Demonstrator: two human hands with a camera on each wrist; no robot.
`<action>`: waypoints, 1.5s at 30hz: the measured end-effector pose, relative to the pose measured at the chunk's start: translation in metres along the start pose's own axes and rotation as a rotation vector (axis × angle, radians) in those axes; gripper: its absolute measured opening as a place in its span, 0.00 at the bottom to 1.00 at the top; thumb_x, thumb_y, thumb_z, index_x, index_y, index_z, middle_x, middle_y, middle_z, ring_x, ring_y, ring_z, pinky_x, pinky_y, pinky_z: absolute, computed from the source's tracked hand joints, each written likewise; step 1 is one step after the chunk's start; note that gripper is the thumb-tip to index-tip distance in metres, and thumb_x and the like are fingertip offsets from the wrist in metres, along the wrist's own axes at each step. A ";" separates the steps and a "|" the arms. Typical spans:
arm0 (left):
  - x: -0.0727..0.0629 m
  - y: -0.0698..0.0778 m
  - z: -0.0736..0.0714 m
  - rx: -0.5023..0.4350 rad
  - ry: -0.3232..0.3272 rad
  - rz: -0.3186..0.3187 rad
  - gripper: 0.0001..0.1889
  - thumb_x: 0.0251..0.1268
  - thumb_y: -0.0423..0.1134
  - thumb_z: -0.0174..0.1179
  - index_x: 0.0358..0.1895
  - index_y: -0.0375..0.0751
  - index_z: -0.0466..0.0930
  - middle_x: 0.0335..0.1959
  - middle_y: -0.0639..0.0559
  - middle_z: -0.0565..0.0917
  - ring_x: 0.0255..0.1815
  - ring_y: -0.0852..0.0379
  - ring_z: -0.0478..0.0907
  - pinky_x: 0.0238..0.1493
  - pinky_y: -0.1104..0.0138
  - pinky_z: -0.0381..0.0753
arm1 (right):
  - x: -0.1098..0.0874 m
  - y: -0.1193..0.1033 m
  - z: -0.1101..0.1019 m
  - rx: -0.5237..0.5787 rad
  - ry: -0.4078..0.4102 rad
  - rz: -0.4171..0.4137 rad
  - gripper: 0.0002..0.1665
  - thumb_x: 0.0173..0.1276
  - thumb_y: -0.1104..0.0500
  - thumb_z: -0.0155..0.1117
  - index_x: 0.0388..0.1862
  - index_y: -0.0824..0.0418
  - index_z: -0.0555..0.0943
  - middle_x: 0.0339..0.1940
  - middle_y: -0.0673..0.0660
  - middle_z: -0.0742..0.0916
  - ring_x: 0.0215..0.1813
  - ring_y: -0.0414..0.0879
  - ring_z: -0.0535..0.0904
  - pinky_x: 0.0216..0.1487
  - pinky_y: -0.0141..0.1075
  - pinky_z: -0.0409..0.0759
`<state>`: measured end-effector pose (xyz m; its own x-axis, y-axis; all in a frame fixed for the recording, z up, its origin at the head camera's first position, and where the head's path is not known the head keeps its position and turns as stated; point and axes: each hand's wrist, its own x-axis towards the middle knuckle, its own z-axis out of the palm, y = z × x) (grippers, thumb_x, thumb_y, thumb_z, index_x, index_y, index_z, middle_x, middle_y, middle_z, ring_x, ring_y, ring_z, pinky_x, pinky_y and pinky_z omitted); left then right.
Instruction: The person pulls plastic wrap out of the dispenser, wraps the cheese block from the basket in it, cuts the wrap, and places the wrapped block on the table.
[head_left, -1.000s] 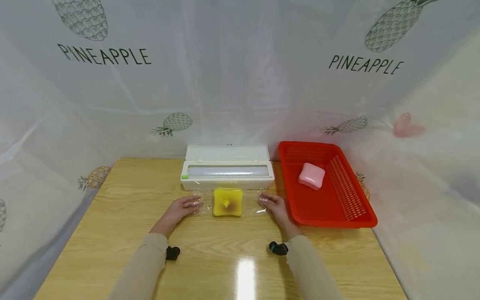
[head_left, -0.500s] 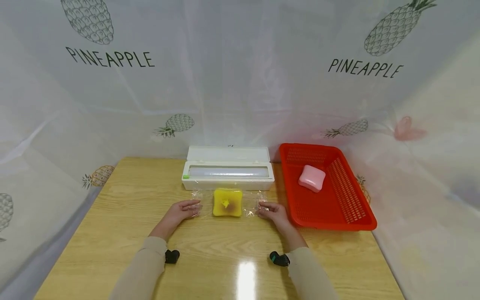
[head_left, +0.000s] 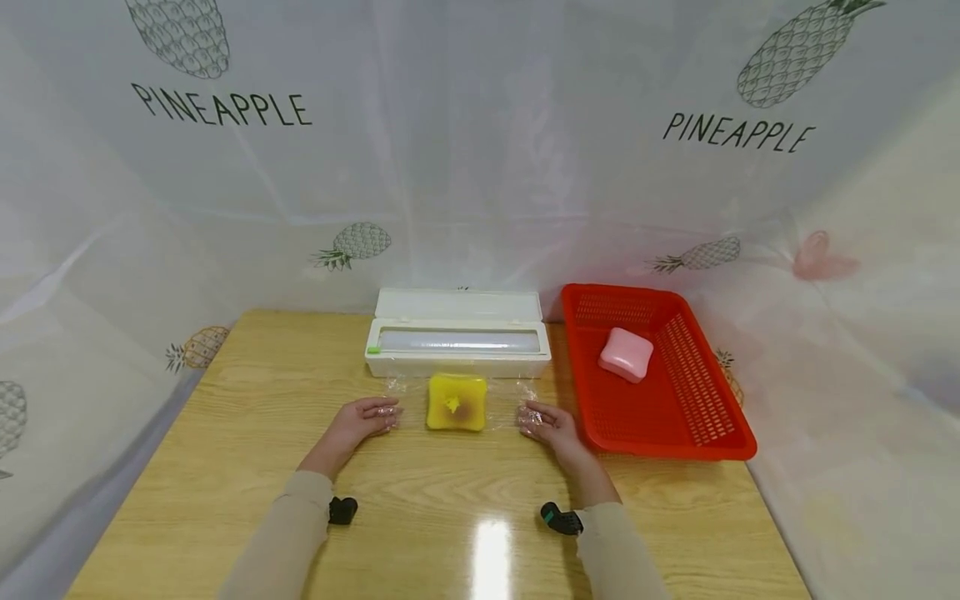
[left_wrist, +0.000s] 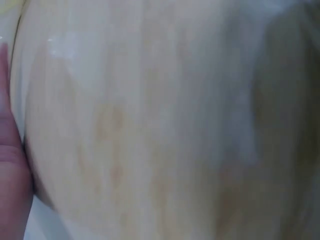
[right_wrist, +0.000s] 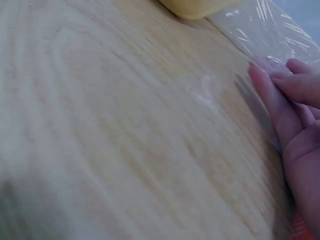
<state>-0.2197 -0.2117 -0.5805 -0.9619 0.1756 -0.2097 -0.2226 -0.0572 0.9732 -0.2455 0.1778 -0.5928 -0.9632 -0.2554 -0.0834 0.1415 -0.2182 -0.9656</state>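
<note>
A yellow toast-shaped block (head_left: 457,402) with a brown patch lies on the table, with clear plastic wrap (head_left: 504,407) stretching out on both sides of it. My left hand (head_left: 362,419) pinches the wrap's left end in the head view; its fingertips are small there. Only a strip of the left hand (left_wrist: 12,170) shows in the blurred left wrist view. On the other side, my right hand (head_left: 553,427) holds the wrap's right end. The right wrist view shows the right hand's thumb and fingers meeting on the crinkled film (right_wrist: 270,37).
Just behind the block stands a white wrap dispenser (head_left: 459,365), lid raised, a film roll inside. To the right is a red plastic basket (head_left: 675,446) holding a pink toast-shaped block (head_left: 627,354). A printed curtain (head_left: 480,150) hangs behind the wooden table (head_left: 420,508).
My right hand has shifted slightly toward me, still holding the film end. The left hand stays nearly in place. The yellow block has not moved; the head view has shifted a little.
</note>
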 end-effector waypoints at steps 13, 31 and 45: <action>0.022 0.045 -0.018 0.262 0.335 0.059 0.40 0.61 0.37 0.69 0.72 0.37 0.55 0.67 0.34 0.62 0.65 0.36 0.65 0.58 0.54 0.75 | -0.046 -0.042 0.088 -0.548 0.391 -0.529 0.12 0.53 0.75 0.73 0.38 0.72 0.84 0.45 0.69 0.77 0.51 0.59 0.72 0.52 0.32 0.72; 0.056 0.033 -0.023 -0.048 0.099 0.096 0.47 0.71 0.33 0.57 0.79 0.52 0.29 0.77 0.37 0.48 0.73 0.40 0.54 0.70 0.50 0.57 | 0.070 -0.078 0.145 -0.745 -0.186 -0.340 0.19 0.63 0.63 0.71 0.54 0.59 0.82 0.50 0.50 0.82 0.51 0.49 0.76 0.55 0.45 0.76; 0.058 0.028 -0.024 -0.048 0.116 0.101 0.42 0.73 0.39 0.56 0.79 0.46 0.37 0.78 0.38 0.48 0.76 0.44 0.50 0.70 0.52 0.59 | 0.154 -0.083 0.199 -0.920 -0.525 -0.202 0.19 0.65 0.62 0.69 0.56 0.57 0.83 0.50 0.49 0.85 0.52 0.42 0.76 0.53 0.35 0.76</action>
<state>-0.2852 -0.2268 -0.5675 -0.9910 0.0525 -0.1230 -0.1284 -0.1162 0.9849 -0.3596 -0.0312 -0.4764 -0.7002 -0.7139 0.0032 -0.4465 0.4344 -0.7823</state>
